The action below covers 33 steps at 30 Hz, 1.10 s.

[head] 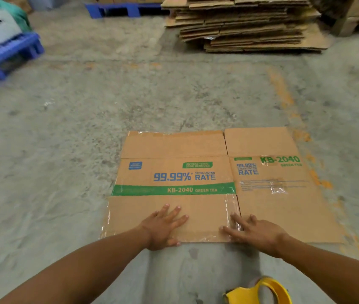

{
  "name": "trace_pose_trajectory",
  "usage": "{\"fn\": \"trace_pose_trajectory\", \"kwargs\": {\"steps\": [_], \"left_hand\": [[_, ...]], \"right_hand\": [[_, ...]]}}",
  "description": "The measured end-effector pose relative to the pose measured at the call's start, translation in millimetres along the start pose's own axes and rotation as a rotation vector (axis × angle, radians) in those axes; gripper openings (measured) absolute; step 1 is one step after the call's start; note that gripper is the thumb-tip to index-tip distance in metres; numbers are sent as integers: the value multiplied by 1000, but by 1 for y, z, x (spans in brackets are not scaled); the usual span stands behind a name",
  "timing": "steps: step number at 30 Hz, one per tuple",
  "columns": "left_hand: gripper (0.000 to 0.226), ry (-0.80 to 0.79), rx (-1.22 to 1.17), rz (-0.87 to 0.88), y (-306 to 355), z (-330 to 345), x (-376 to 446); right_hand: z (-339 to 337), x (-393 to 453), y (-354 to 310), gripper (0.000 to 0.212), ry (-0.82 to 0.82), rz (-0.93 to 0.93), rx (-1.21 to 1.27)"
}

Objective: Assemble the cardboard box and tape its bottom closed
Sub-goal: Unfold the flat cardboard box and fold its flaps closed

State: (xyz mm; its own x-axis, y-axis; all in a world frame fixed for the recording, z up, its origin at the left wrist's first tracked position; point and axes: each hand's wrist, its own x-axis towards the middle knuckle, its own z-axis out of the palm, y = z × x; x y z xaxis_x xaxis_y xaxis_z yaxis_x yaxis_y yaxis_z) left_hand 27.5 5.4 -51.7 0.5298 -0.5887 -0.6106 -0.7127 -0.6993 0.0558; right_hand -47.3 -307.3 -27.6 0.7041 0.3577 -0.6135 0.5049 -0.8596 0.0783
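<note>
A flattened cardboard box (196, 170) lies on the concrete floor, printed with "99.99% RATE" and a green "KB-2040" band; old clear tape clings to its flaps. My left hand (163, 227) rests palm down, fingers spread, on the near left flap, thumb at the near edge. My right hand (255, 232) lies with fingers spread on the near edge, at the slit between the two near flaps. Neither hand grips anything. A yellow tape dispenser (261, 291) sits on the floor close to me, under my right forearm, partly cut off by the frame.
A tall stack of flattened cardboard (250, 25) stands at the back right. Blue plastic pallets are at the left (5, 58) and the back (117, 9), the left one carrying bundled goods. Faded orange paint marks run along the floor right of the box.
</note>
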Motion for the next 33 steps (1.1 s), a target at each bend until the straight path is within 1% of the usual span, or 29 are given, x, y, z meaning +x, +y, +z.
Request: {"fn": "trace_pose_trajectory", "kwargs": {"steps": [2,4,6,8,9,10,12,13,15,16,17,20,23,25,27,30,32,33], "left_hand": [[80,1,-24,-15,-6,1,-3],[80,-19,-52,-52,-9,5,-8],[90,-34,-91,-103,-15,7,-13],[98,-27,-173,-186,-23,11,-18],[102,-18,-215,-239,-27,13,-21],[101,-16,-249,-304,-32,18,-23],[89,-20,-315,-465,-42,29,-29],[90,-23,-348,-561,-47,35,-32],[105,-29,-423,-732,-54,44,-38],[112,-25,-455,-784,-58,48,-39],[113,-19,-481,-812,-60,50,-39],[110,44,-534,-875,-61,51,-36],[110,162,-615,-967,-61,47,-36],[104,237,-694,-1004,-64,46,-37],[99,271,-740,-1020,-65,47,-37],[95,318,-792,-1026,-64,50,-35],[94,364,-881,-1092,-60,50,-34],[94,378,-927,-1138,-58,49,-33]], "right_hand": [[-13,0,10,90,32,71,31],[-18,1,18,84,33,165,100],[-15,1,28,77,15,222,173],[-7,-4,39,78,-17,260,209],[-1,-7,45,82,-33,280,196],[5,-11,49,89,-48,291,158],[16,-16,51,97,-58,297,57],[19,-17,50,99,-48,290,14],[22,-14,45,99,-29,244,-59],[22,-11,43,98,-27,211,-89],[23,-9,42,98,-32,181,-113],[23,-2,44,96,-76,143,-94],[25,0,40,90,-82,123,-50],[24,-3,38,82,-55,118,-57],[19,-7,41,75,-16,111,-51],[3,-8,45,78,43,120,19],[-1,-4,40,79,88,155,80],[0,-1,37,75,109,168,107]]}}
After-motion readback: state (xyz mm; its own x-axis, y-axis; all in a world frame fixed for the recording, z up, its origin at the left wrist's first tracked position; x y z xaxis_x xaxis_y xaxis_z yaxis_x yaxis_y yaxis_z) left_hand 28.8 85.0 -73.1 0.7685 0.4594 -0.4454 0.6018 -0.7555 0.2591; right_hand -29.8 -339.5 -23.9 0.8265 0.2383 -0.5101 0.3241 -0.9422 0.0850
